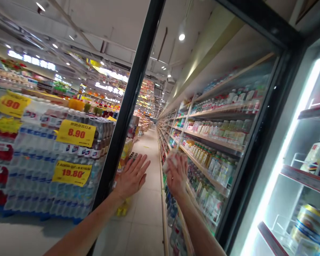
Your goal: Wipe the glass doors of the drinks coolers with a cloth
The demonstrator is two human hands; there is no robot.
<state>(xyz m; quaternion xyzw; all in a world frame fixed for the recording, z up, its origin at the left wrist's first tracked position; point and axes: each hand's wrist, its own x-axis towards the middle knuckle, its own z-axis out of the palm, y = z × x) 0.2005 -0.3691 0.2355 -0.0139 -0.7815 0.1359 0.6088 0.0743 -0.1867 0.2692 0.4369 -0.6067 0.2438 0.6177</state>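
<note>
A glass door [146,231] with a black frame [128,96] stands swung out in front of me. My left hand [132,177] lies flat near the frame's left upright, fingers spread, with nothing in it. It appears to rest against the glass. Pressed to the pane on the right, my right hand [177,174] has its fingers over a crumpled whitish cloth [173,160]. The hand and cloth are slightly blurred. Shelves and aisle floor show through the glass behind both hands.
On the right is a lit refrigerated cabinet [277,170] with shelves holding a bottle [316,156] and a gold-and-blue can [313,224]. Stacked water bottles [32,170] with yellow price signs [76,133] stand left. Long drink shelves [216,142] line the aisle beyond the glass.
</note>
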